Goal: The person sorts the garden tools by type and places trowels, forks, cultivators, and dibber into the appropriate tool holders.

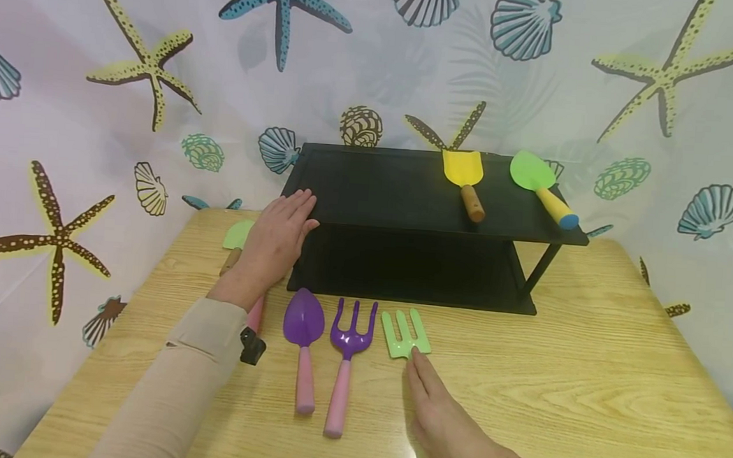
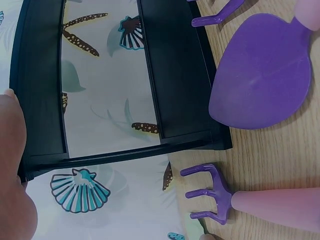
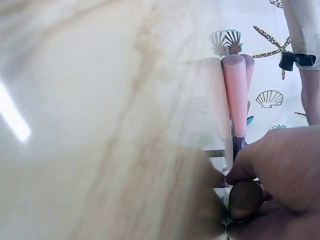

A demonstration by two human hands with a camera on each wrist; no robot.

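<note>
My left hand (image 1: 276, 237) rests with its fingers extended on the left end of a black two-tier shelf (image 1: 381, 188). My right hand (image 1: 449, 423) grips the handle of a light green hand fork (image 1: 405, 340), which lies at the table's middle, tines toward the shelf. In the right wrist view the brown handle end (image 3: 245, 200) shows between thumb and fingers. Left of that fork lie a purple trowel (image 1: 304, 320) and a purple hand fork (image 1: 351, 340), both pink-handled. A small purple rake (image 2: 215, 192) shows in the left wrist view; my left arm mostly hides it in the head view.
On the shelf top lie a yellow shovel (image 1: 463, 168) and a green trowel (image 1: 532, 171) with a yellow handle. Partly behind my left hand is a light green tool (image 1: 238, 235). A patterned cloth (image 1: 377, 61) hangs behind the wooden table (image 1: 615, 384).
</note>
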